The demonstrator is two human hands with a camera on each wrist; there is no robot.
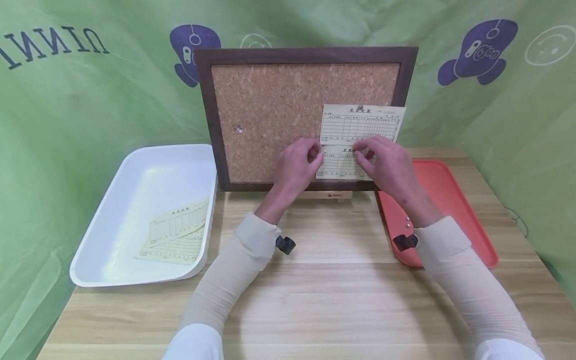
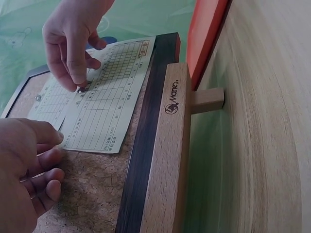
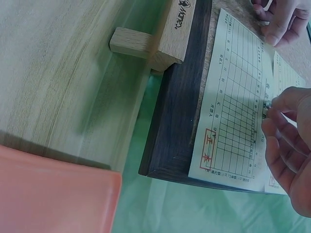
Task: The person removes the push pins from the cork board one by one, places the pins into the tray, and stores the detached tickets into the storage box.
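A framed cork board point(image 1: 279, 110) stands tilted on the table with two printed paper forms overlapping at its right side. A silver pushpin point(image 2: 38, 98) is at the top middle of the upper form point(image 1: 360, 125). Below it, the lower form point(image 1: 342, 167) lies against the cork, its top edge over the upper one. My left hand point(image 1: 297, 162) pinches the upper left corner of the lower form. My right hand point(image 1: 387, 162) pinches a pushpin point(image 3: 267, 104) between thumb and index finger at the top middle of the lower form.
A white tray point(image 1: 96, 230) on the left holds more forms point(image 1: 175, 235). To the right lies a red tray point(image 1: 450, 200) with small pins point(image 1: 408, 222) beside my right wrist. A wooden stand point(image 2: 165, 160) supports the board's lower edge. Green cloth point(image 1: 135, 100) hangs behind.
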